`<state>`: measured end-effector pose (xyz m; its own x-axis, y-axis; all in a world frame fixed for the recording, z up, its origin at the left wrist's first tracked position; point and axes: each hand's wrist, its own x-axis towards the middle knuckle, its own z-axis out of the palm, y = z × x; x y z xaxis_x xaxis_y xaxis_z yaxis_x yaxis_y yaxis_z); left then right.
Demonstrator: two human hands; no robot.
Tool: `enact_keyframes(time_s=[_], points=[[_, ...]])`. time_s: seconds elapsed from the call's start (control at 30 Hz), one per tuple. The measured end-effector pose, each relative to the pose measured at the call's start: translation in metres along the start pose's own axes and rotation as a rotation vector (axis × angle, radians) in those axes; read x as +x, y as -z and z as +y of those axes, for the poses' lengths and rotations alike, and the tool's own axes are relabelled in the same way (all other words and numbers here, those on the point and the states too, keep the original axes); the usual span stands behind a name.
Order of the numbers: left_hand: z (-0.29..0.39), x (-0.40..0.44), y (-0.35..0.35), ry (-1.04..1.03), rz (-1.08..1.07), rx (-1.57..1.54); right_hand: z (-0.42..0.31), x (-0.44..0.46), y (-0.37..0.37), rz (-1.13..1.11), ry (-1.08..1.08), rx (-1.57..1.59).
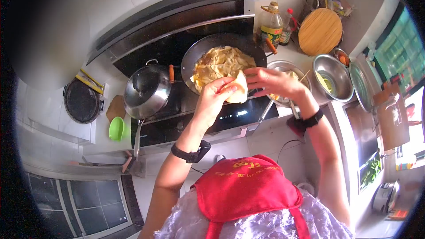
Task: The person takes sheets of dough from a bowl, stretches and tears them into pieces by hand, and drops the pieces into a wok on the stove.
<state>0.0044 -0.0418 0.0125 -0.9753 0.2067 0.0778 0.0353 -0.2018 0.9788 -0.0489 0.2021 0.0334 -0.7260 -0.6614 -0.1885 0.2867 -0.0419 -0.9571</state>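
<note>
My left hand (214, 96) is closed on a pale, dough-like piece (239, 89), pinched between thumb and fingers over the near rim of the wok. Just to its right, my right hand (276, 82) has its fingers stretched out towards the piece; I see nothing held in it. Below and beyond the hands, the dark wok (189, 64) sits on the stove, filled with pale, flat, torn-looking pieces (226, 62) and some brownish food. A metal bowl (283, 65) stands under my right hand and is partly hidden by it.
A lidded steel pan (146, 90) occupies the left of the stove (177, 126). An oil bottle (271, 26), a sauce bottle (287, 28) and a round wooden board (320, 32) stand behind. Another steel bowl (343, 79) is at right; a green bowl (116, 129) lies left.
</note>
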Motion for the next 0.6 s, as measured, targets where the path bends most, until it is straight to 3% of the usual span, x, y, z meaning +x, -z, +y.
enact_keyframes(time_s=[0.07,0.1,0.2,0.33,0.6], points=[[0.004,0.002,-0.005,-0.095,-0.041,0.200,0.004,-0.006,-0.040,-0.050,0.165,-0.045],[0.015,0.000,-0.012,-0.087,-0.024,0.264,0.008,-0.003,-0.054,0.034,0.282,-0.092],[0.018,0.000,-0.011,-0.148,0.054,0.365,0.013,-0.007,-0.074,0.380,0.304,-0.141],[0.020,-0.003,-0.012,-0.095,0.103,0.114,0.015,-0.007,-0.087,0.532,0.394,0.142],[0.026,-0.013,0.001,-0.107,0.240,-0.103,0.029,-0.004,-0.089,0.654,0.499,0.331]])
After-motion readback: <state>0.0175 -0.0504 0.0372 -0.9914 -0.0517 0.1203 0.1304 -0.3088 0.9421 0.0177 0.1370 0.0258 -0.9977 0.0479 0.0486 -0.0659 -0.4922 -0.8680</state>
